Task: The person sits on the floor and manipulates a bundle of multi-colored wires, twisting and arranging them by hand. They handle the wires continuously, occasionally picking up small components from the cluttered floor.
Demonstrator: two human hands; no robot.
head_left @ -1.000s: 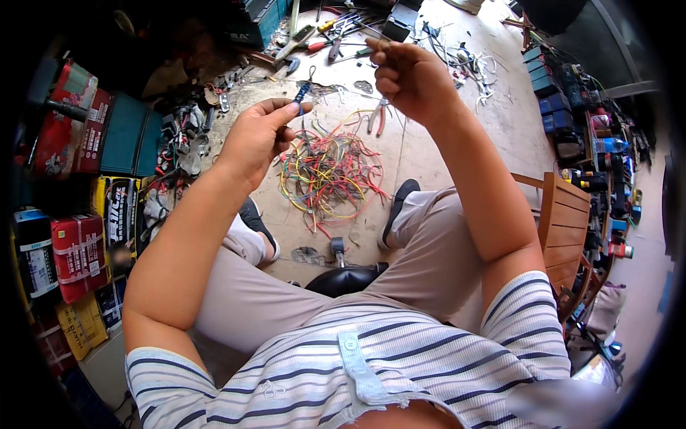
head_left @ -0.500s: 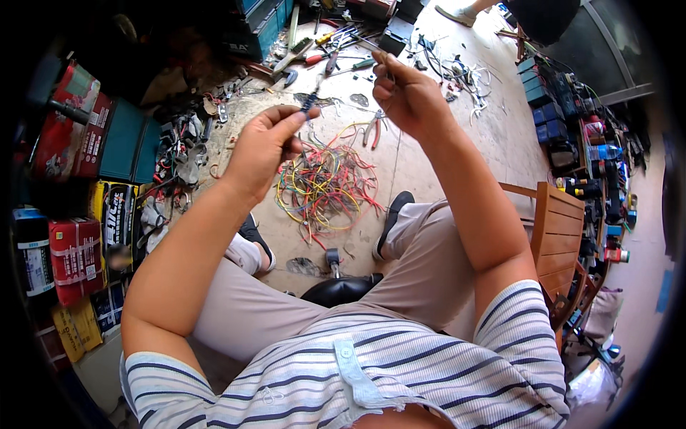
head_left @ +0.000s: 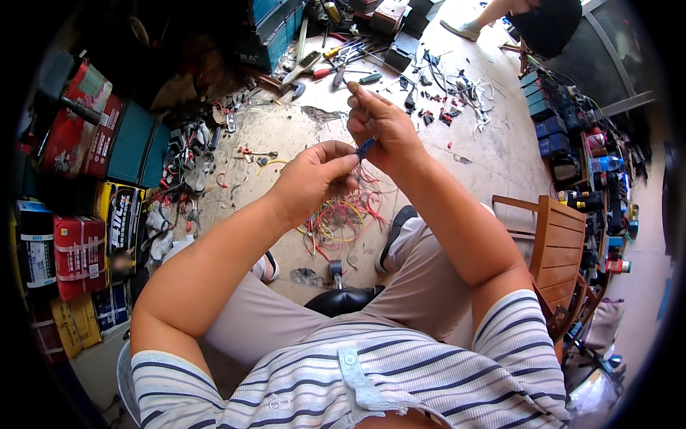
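Observation:
My left hand and my right hand meet in front of me, both pinching a small blue connector piece between the fingertips. Thin wires run down from it toward a tangled pile of red, yellow and green wires on the concrete floor between my feet. My knees and a striped shirt fill the lower part of the view.
Stacked red, yellow and teal boxes line the left. Hand tools with coloured handles and loose wires lie at the far side. A wooden chair stands right, by shelves of small items. Another person's legs show at top.
Both hands have come closer together, nearer to me. The left hand now pinches the blue piece against the right hand's fingers.

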